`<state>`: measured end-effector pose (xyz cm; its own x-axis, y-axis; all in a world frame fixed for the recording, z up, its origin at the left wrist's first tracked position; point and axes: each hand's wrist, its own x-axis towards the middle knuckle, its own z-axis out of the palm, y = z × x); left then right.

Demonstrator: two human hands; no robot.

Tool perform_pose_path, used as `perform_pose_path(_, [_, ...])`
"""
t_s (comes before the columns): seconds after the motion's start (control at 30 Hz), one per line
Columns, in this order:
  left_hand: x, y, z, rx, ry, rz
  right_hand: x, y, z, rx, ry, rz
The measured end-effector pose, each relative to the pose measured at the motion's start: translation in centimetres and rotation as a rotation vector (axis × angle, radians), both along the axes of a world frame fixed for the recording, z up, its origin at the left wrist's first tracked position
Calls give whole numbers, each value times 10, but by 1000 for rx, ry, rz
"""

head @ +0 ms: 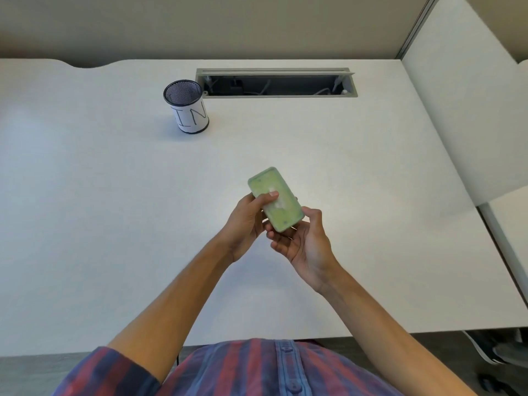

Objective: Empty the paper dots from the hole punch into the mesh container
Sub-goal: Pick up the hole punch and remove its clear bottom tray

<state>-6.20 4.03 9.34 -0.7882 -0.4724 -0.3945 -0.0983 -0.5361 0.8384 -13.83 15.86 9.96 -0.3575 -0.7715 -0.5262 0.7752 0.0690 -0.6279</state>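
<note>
A green hole punch [275, 198] is held above the middle of the white desk [114, 210], its translucent underside turned up toward me with pale paper bits showing through. My left hand [248, 221] grips its left side, thumb lying across the base. My right hand [303, 241] cups its near end from below and the right. The black mesh container [186, 106], wrapped in a white label marked "IN", stands upright at the back left, well apart from both hands.
An open cable tray slot [275, 84] is cut into the desk just right of the mesh container. A white divider panel [463, 110] borders the desk's right side. A chair base [497, 352] shows at the lower right.
</note>
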Motion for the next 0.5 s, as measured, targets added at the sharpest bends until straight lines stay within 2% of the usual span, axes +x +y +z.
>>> perform_pose_path(0.13, [1, 2, 5, -4, -9, 46, 3, 3, 1, 3, 65, 42])
perform_pose_path(0.23, [5, 1, 8, -19, -8, 54, 4, 9, 2, 79, 297, 116])
perform_pose_path(0.33, [8, -2, 6, -22, 4, 65, 5, 17, 4, 166, 759, 90])
perform_pose_path(0.47, [14, -3, 6, -21, -21, 99, 4, 32, 2, 253, 1562, -106])
perform_pose_path(0.5, [15, -3, 7, -18, -23, 105, 3, 33, 2, 231, 1711, -125])
